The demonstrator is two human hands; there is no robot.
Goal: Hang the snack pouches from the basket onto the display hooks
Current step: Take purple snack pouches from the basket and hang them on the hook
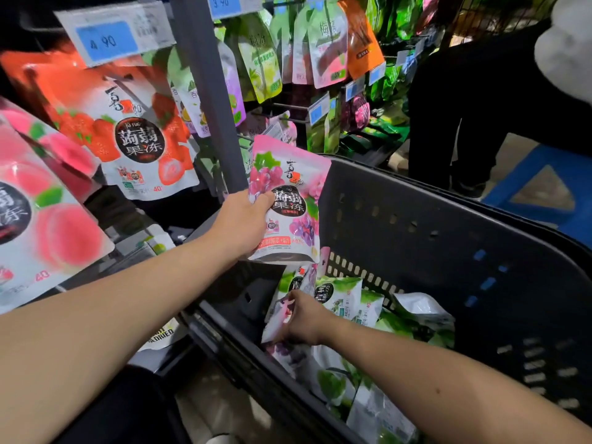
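Observation:
My left hand (245,221) grips a pink grape snack pouch (290,200) by its left edge and holds it upright above the dark plastic basket (448,238). Down inside the basket, my right hand (302,318) grips another purple-and-white pouch (278,318) among several green and purple pouches (342,296). On the display at left hang a strawberry pouch (128,133) and a peach pouch (38,213). Green and pink pouches (323,43) hang on hooks further back.
A grey upright post (211,97) of the rack stands just behind the held pouch. Price tags (112,36) sit above the hooks. A person in dark clothes (474,100) stands at the right beyond the basket, near a blue floor marking (541,187).

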